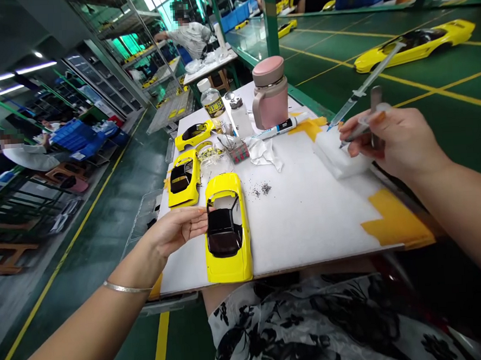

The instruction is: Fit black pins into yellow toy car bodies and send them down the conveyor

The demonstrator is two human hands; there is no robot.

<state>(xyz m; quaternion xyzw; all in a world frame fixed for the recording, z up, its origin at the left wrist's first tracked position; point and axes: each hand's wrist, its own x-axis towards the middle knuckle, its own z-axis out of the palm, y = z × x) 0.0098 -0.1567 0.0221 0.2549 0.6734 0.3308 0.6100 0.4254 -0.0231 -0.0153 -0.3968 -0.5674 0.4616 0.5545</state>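
My left hand (182,227) lies with fingers stretched out against the left side of a yellow toy car body (229,265), near the table's front edge. The car has a black roof and dark window. On the right, my right hand (388,138) is closed around metal tweezers (376,98), above a white pad (339,155). A syringe (352,101) slants up beside those fingers; whether the hand holds it too is unclear. Small black bits (265,188) are scattered on the white board (300,225) right of the car.
Two more yellow bodies (183,178) stand at the left. Behind are a pink mug (271,99), bottles (241,117), a marker (276,129) and crumpled tissue (265,152). Another yellow car (415,50) is on the green surface. People sit farther back.
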